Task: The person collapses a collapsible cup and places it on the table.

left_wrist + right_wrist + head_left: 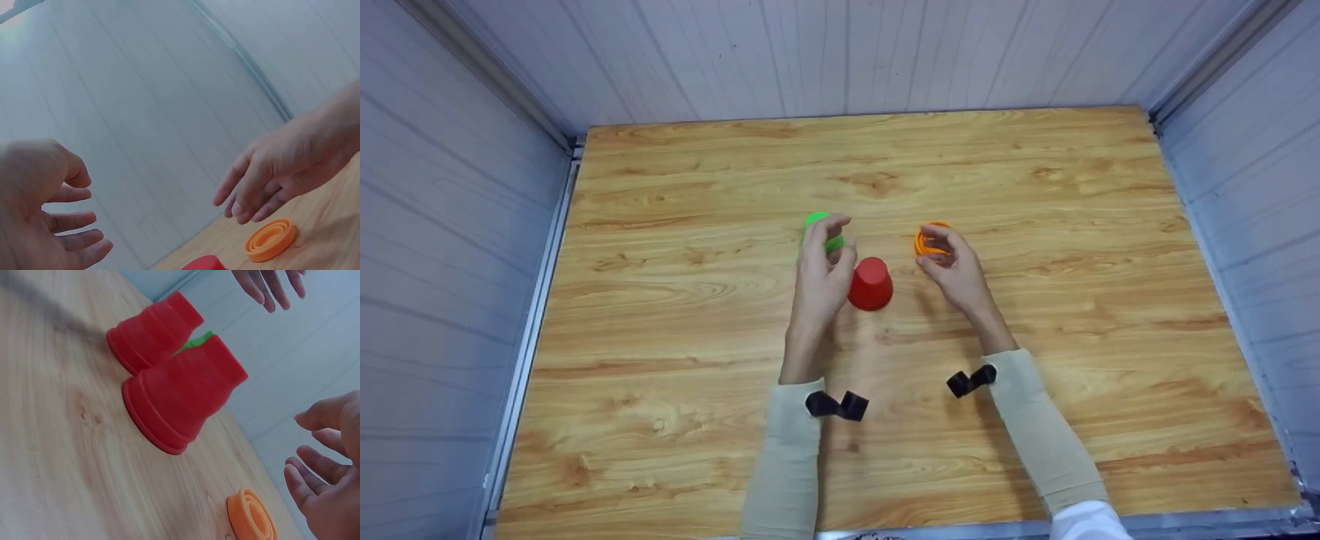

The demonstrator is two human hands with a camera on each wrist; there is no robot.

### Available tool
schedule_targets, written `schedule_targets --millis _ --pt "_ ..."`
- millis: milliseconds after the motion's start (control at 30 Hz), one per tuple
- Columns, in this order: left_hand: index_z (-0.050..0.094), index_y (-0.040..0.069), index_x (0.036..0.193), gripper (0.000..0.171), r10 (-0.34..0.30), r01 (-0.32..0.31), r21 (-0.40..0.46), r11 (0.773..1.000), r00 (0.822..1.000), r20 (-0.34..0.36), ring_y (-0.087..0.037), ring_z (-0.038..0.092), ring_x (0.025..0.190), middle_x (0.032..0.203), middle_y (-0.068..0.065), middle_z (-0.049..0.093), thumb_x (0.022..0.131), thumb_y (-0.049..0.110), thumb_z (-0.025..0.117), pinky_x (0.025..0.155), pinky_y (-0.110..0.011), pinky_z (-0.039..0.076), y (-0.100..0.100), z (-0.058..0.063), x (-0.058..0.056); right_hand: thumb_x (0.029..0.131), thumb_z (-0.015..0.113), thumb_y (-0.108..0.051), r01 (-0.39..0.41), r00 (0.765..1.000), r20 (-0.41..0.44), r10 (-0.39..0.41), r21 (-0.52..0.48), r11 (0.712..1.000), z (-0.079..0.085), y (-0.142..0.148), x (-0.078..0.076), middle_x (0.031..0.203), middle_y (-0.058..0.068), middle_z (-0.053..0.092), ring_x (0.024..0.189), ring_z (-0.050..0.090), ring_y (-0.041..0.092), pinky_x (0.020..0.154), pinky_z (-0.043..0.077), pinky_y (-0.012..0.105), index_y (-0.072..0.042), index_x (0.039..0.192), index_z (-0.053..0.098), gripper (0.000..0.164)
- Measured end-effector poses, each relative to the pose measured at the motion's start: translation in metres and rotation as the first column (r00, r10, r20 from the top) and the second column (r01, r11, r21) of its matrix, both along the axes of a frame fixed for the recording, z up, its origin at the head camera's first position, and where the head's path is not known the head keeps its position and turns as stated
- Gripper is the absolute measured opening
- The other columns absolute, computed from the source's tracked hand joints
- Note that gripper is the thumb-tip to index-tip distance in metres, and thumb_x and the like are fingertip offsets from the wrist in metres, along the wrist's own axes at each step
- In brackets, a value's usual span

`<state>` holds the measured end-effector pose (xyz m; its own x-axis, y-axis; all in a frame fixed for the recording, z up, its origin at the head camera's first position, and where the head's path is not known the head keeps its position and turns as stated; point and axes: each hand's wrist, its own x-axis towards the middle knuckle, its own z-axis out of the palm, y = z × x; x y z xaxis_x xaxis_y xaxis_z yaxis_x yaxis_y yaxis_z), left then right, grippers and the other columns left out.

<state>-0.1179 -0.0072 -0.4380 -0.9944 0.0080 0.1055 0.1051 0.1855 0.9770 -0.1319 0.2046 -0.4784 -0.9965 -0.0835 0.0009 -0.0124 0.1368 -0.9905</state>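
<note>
My left hand (819, 281) hovers with relaxed, curved fingers and nothing in its grasp. Partly beneath it in the head view is a green piece (834, 242), mostly covered by the fingers. Beside its thumb a red ribbed cup (872, 289) stands upside down. The right wrist view shows two such cups: a nearer red cup (183, 394) and a farther red cup (152, 334), with a bit of green (197, 341) behind. Over an orange collapsible cup (271, 240), folded flat into rings on the table, my right hand (962, 281) hangs with loosely bent fingers, holding nothing.
The wood-grain table (675, 315) is bordered by white panels at the back (810, 60), left and right. A metal edge strip runs along the left side. Each sleeved forearm carries a small black camera mount (840, 406) near the wrist.
</note>
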Motion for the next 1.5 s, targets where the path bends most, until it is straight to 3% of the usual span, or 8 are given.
schedule_targets --millis 300,467,533,700,800,967,1233,1500 --pt "0.053 0.003 0.125 0.031 0.062 -0.064 0.068 0.996 0.997 0.036 -0.018 0.051 0.119 0.125 -0.009 0.051 0.094 0.007 0.052 0.101 -0.031 0.047 -0.025 -0.008 0.016 0.087 0.067 -0.003 -0.174 0.985 0.025 0.173 0.079 0.982 0.001 -0.017 0.012 0.139 0.023 0.044 0.127 0.042 0.043 0.109 0.035 0.052 0.006 0.138 0.04 0.058" --pt "0.053 0.002 0.126 0.031 0.077 -0.082 0.097 0.992 0.996 0.054 -0.022 0.051 0.122 0.128 -0.012 0.052 0.095 0.008 0.053 0.102 -0.035 0.047 -0.034 -0.009 0.02 0.085 0.068 -0.002 -0.246 0.969 0.047 0.241 0.139 0.959 0.001 -0.026 0.013 0.141 0.023 0.041 0.127 0.041 0.044 0.109 0.035 0.053 0.006 0.14 0.037 0.064" --pt "0.052 0.001 0.127 0.033 0.085 -0.091 0.103 0.99 0.994 0.064 -0.025 0.051 0.123 0.13 -0.014 0.051 0.095 0.008 0.053 0.101 -0.038 0.047 -0.037 -0.009 0.021 0.085 0.069 -0.003 -0.26 0.965 0.067 0.253 0.145 0.955 -0.007 -0.027 0.011 0.142 0.022 0.04 0.128 0.041 0.043 0.109 0.035 0.053 0.004 0.141 0.036 0.065" --pt "0.05 -0.003 0.128 0.035 0.093 -0.102 0.12 0.988 0.992 0.082 -0.028 0.051 0.124 0.133 -0.017 0.05 0.094 0.004 0.052 0.102 -0.041 0.046 -0.043 -0.012 0.025 0.084 0.072 -0.008 -0.263 0.964 0.08 0.254 0.13 0.956 -0.036 -0.027 0.005 0.14 0.021 0.043 0.126 0.045 0.037 0.109 0.036 0.053 -0.001 0.141 0.038 0.068" --pt "0.051 -0.002 0.127 0.033 0.095 -0.104 0.111 0.988 0.992 0.087 -0.025 0.052 0.123 0.131 -0.016 0.051 0.094 0.004 0.052 0.101 -0.038 0.047 -0.045 -0.013 0.026 0.082 0.074 -0.012 -0.261 0.965 0.071 0.252 0.151 0.954 -0.044 -0.029 0.003 0.137 0.017 0.047 0.124 0.048 0.033 0.108 0.038 0.05 -0.004 0.14 0.041 0.067" --pt "0.053 0.001 0.125 0.031 0.093 -0.102 0.097 0.99 0.991 0.094 -0.026 0.053 0.122 0.128 -0.011 0.053 0.095 0.008 0.052 0.101 -0.036 0.047 -0.045 -0.014 0.026 0.082 0.075 -0.015 -0.257 0.966 0.066 0.249 0.217 0.942 -0.05 -0.032 0.001 0.134 0.012 0.049 0.123 0.05 0.026 0.107 0.042 0.041 -0.009 0.139 0.044 0.066" --pt "0.053 -0.002 0.124 0.03 0.077 -0.086 0.117 0.989 0.994 0.075 -0.033 0.053 0.123 0.128 -0.016 0.052 0.094 0.004 0.051 0.101 -0.037 0.047 -0.041 -0.017 0.026 0.082 0.076 -0.017 -0.237 0.971 0.045 0.234 0.282 0.93 -0.057 -0.034 0.001 0.131 0.012 0.051 0.121 0.051 0.026 0.105 0.042 0.04 -0.007 0.137 0.045 0.064" --pt "0.054 0.0 0.125 0.03 0.059 -0.072 0.11 0.991 0.991 0.118 -0.03 0.054 0.121 0.128 -0.017 0.052 0.095 0.006 0.052 0.102 -0.04 0.046 -0.039 -0.017 0.026 0.082 0.075 -0.019 -0.232 0.972 0.031 0.234 0.294 0.927 -0.057 -0.034 0.002 0.129 0.01 0.055 0.118 0.053 0.024 0.103 0.044 0.04 -0.008 0.135 0.048 0.06"
